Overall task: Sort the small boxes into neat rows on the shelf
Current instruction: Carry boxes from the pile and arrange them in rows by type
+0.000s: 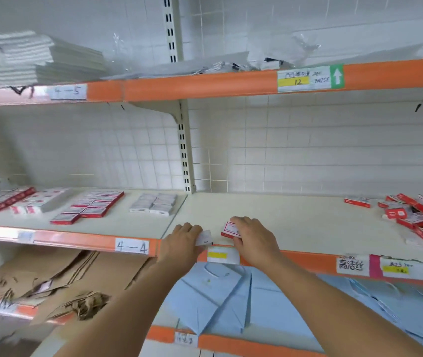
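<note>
Both of my hands are at the front edge of the cream middle shelf (282, 222). My left hand (182, 240) holds a small white box (204, 237) by its left end. My right hand (253, 237) grips a small red-and-white box (229, 229) just to the right of it, set down on the shelf. At the shelf's far right lies a loose heap of red boxes (421, 217). On the left section, red boxes (89, 207) and white boxes (153, 204) lie in tidy rows.
An orange shelf edge (308, 262) with price labels runs under my hands. A slotted upright post (186, 150) divides the bays. Below are flattened brown cardboard (71, 276) and light blue folded sheets (226, 300). The top shelf holds stacked grey pads (25, 57) and plastic wrap.
</note>
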The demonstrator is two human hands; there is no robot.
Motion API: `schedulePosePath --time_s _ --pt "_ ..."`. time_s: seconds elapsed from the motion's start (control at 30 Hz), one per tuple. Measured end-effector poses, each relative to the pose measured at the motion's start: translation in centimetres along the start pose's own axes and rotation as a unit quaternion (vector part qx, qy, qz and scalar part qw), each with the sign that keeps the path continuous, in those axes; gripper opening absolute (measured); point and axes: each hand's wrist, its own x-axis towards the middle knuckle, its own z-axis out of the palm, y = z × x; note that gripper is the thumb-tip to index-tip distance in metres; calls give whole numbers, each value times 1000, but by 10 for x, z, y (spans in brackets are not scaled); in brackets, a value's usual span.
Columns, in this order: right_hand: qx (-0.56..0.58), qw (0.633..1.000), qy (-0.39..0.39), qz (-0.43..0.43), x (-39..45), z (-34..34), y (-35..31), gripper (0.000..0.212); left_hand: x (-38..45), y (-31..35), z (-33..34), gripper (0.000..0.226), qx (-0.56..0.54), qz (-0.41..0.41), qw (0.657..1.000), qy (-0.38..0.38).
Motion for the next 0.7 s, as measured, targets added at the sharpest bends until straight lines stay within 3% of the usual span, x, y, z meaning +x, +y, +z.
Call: schedulePosePath --time_s 0.33,0.7 --pt "11 1000 -8 -1 34 35 -84 41 -24 -112 -23 38 -26 -54 998 14" --pt "16 999 -38 -3 97 68 -98 44 15 -160 -21 38 -22 -92 995 21"
